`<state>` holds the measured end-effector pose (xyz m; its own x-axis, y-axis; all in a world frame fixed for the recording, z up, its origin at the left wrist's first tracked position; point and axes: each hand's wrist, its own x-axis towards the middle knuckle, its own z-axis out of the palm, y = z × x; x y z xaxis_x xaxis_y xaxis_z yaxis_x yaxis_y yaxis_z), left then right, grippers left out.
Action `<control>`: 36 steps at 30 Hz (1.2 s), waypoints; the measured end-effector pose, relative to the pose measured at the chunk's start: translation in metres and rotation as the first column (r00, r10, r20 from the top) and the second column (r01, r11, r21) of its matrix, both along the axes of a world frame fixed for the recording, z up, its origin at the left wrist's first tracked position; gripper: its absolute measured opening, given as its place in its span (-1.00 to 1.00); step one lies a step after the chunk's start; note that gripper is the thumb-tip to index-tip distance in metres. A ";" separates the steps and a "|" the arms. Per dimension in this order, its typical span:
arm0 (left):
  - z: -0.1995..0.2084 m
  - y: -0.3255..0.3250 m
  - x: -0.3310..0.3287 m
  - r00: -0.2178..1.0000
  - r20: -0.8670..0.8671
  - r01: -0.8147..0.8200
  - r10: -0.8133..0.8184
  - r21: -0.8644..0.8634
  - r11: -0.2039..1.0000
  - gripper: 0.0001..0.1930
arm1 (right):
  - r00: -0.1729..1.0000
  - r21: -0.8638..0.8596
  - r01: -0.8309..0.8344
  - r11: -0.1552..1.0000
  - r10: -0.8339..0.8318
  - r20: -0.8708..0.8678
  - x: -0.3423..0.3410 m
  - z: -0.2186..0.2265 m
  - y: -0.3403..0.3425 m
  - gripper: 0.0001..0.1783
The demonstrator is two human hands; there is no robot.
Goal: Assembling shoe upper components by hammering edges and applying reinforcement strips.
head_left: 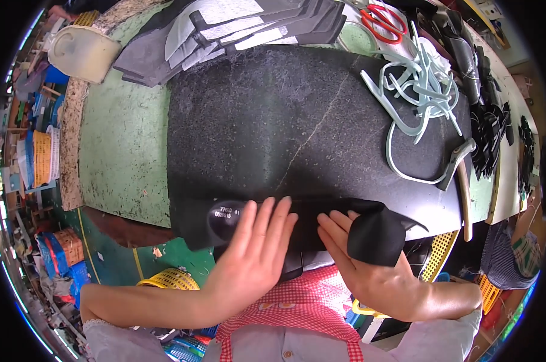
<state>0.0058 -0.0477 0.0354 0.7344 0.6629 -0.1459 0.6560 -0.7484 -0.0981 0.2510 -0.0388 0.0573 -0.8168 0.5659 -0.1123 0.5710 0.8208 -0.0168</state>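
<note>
A long black leather-like piece (309, 220) lies along the near edge of a dark work mat (242, 133). My left hand (255, 238) rests palm down on its left part, fingers stretched out, beside a rounded end with pale printing. My right hand (363, 271) presses the right part with its fingers extended. A loose flap of the black piece (376, 236) curls up over the back of that hand and hides some of it. The right thumb cannot be made out.
Cut grey and black pieces (242, 30) are stacked at the back. Red-handled scissors (384, 24), tangled pale blue strips (427, 90) and a hammer (465, 193) lie to the right. A whitish plastic container (83, 54) stands at far left. Yellow baskets (170, 279) sit below the table.
</note>
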 end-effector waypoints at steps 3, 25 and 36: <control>0.007 0.010 -0.033 0.933 0.308 -0.150 0.188 -0.144 0.978 -0.44 | 1.000 0.013 0.029 0.999 -0.029 0.007 -0.005 0.000 0.000 -0.39; -0.044 0.107 -0.111 0.675 0.732 0.196 -0.098 -0.050 0.979 -0.80 | 0.876 -0.211 0.112 0.971 -0.197 -0.441 -0.086 -0.048 0.019 -0.24; -0.052 0.109 -0.127 0.655 0.641 0.323 -0.400 0.241 0.915 -0.79 | 0.962 -0.031 0.029 0.999 -0.037 -0.269 -0.093 -0.047 0.016 -0.38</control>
